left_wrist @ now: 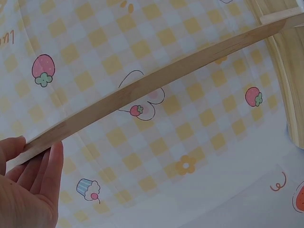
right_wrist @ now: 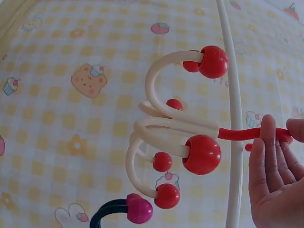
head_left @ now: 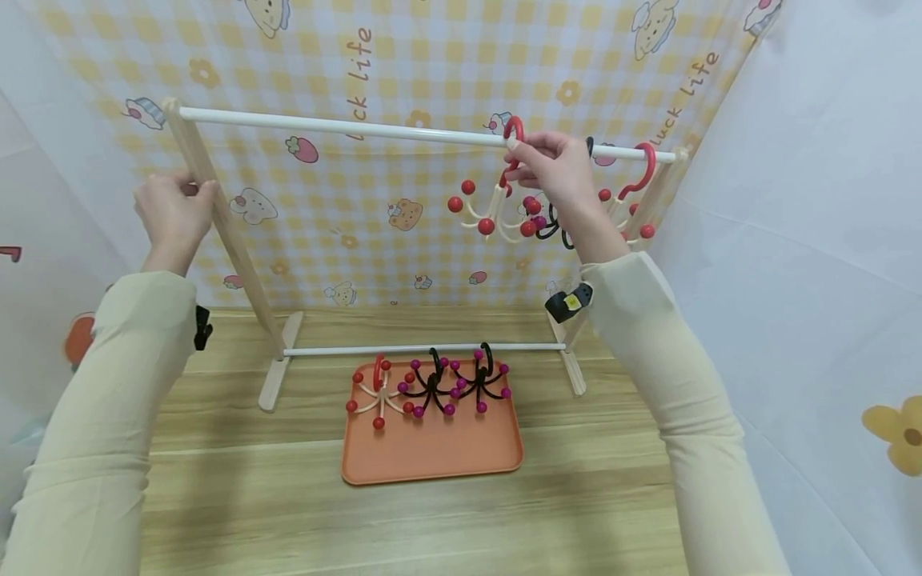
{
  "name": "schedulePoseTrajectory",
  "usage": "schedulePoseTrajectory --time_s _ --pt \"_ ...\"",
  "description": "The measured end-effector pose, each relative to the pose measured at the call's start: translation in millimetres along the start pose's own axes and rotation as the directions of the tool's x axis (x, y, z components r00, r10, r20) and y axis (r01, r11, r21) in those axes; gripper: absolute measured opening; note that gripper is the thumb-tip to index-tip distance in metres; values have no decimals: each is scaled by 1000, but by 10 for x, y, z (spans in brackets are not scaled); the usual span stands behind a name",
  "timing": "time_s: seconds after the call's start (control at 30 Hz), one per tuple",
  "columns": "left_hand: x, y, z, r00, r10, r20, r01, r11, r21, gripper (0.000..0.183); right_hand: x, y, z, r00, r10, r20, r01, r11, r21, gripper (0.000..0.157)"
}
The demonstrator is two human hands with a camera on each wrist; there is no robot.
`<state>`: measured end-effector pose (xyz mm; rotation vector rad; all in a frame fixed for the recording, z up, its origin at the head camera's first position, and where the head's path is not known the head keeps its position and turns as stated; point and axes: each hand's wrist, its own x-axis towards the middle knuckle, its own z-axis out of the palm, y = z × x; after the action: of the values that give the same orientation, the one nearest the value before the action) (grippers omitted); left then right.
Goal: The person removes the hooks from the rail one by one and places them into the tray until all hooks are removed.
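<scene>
My left hand (head_left: 173,212) grips the left wooden post (head_left: 230,232) of a rack near its top; in the left wrist view thumb and fingers lie on either side of it. Up at the white rail (head_left: 346,128), my right hand (head_left: 558,172) pinches the red hook (right_wrist: 254,133) of a cream octopus-style hanger (right_wrist: 175,124) with red balls on its arms. The hook's curve is at the rail; whether its weight rests there I cannot tell. Behind my right wrist hang a black hanger (head_left: 551,228) with magenta balls, partly hidden, and another red-hooked cream hanger (head_left: 646,172).
An orange tray (head_left: 432,448) on the wooden table (head_left: 245,496) holds a cream hanger (head_left: 382,394) and two black ones (head_left: 432,386). A lower white bar (head_left: 338,350) joins the rack's feet (head_left: 281,364). A yellow checked cloth (head_left: 403,264) hangs behind.
</scene>
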<state>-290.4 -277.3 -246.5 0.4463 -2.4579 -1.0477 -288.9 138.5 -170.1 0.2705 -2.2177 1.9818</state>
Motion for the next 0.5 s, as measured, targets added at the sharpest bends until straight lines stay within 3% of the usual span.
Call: schedulePoseTrajectory --time_s 0.5 --pt "-2 0 -1 1000 -2 -1 2 1000 0 42 -257 266 128 992 0 125 8 998 -57 22"
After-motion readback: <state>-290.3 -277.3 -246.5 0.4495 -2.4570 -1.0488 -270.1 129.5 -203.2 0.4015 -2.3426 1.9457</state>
